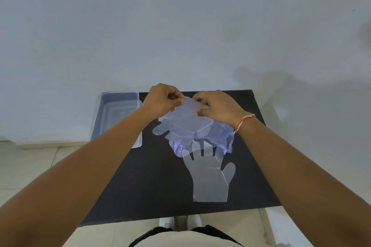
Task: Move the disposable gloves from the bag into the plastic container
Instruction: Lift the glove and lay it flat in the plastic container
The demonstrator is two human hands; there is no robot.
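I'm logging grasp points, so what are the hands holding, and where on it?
Both hands, left hand and right hand, pinch the top edge of a clear disposable glove, lifted above the bag. Which end of the glove that edge is cannot be told.

A clear plastic container (116, 116) sits open at the table's far left corner, nothing visible inside. A bluish translucent bag (218, 136) lies crumpled mid-table, with clear disposable gloves (186, 124) bunched over it, their top edge lifted. One glove (210, 178) lies flat nearer the person, fingers pointing toward the bag.
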